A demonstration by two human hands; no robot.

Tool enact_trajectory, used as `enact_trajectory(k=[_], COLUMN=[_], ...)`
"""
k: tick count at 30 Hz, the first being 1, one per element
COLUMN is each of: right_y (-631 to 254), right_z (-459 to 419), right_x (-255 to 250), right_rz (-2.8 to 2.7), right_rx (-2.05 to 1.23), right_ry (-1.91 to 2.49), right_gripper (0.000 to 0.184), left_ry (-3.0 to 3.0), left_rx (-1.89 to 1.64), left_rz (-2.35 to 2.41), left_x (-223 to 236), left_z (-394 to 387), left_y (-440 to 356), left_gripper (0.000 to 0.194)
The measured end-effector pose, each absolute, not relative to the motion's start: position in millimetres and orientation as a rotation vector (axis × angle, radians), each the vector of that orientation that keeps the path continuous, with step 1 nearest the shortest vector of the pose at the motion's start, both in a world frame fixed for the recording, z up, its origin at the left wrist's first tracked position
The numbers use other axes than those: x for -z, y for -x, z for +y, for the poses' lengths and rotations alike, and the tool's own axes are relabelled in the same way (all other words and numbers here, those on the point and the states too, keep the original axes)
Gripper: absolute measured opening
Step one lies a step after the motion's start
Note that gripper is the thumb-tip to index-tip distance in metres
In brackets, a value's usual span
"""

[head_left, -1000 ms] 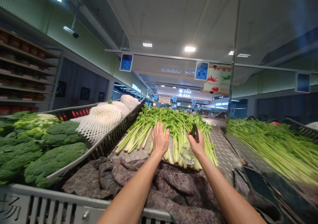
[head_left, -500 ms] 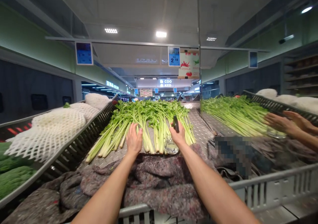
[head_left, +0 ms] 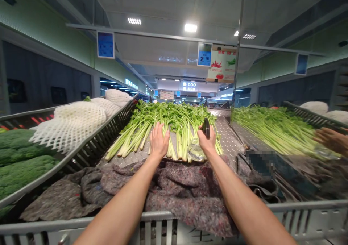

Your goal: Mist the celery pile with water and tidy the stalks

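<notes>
Celery lies in a spread layer on a patterned metal surface, leaves to the back and pale stalk ends to the front. My left hand rests over the stalks with its fingers stretched out; whether the palm presses on them I cannot tell. In my right hand is a clear spray bottle with a black head, my fingers wrapped round its neck. The bottle's round body hangs above the celery's stalk ends. A grey-brown felt blanket lies crumpled in front, under my forearms.
Broccoli and net-wrapped produce fill a black crate on the left. A mirror wall on the right reflects the celery and a hand. Slotted grey fencing runs along the front. Price tags hang overhead.
My view swung right, then slightly back left, so everything shifted in frame. Both hands stay over the celery, the right one still gripping the spray bottle.
</notes>
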State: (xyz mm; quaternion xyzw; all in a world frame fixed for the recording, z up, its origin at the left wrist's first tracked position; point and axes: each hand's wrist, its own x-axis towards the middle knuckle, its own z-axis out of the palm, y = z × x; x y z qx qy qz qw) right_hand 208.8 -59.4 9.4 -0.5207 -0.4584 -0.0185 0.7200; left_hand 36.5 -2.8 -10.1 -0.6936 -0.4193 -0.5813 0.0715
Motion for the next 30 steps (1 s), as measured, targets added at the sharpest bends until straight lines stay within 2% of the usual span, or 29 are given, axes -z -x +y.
enact_trajectory(k=[6, 14, 30], right_y=[-212.0, -216.7, -225.5], right_z=[-59.0, -56.1, -59.4], right_x=[-7.4, -8.5, -14.1], right_rz=[-1.01, -0.982, -0.839], right_rx=[0.091, -0.014, 0.07], right_ry=[1.17, 1.182, 1.216], right_gripper=[0.029, 0.025, 0.029], left_ry=[2.097, 2.114, 2.076], left_rx=[1.775, 1.806, 1.817], left_rz=[-1.231, -1.232, -1.252], left_x=[8.3, 7.9, 8.2], left_z=[-5.0, -5.9, -0.6], left_y=[-39.8, -38.9, -35.1], left_gripper=[0.046, 0.046, 0.046])
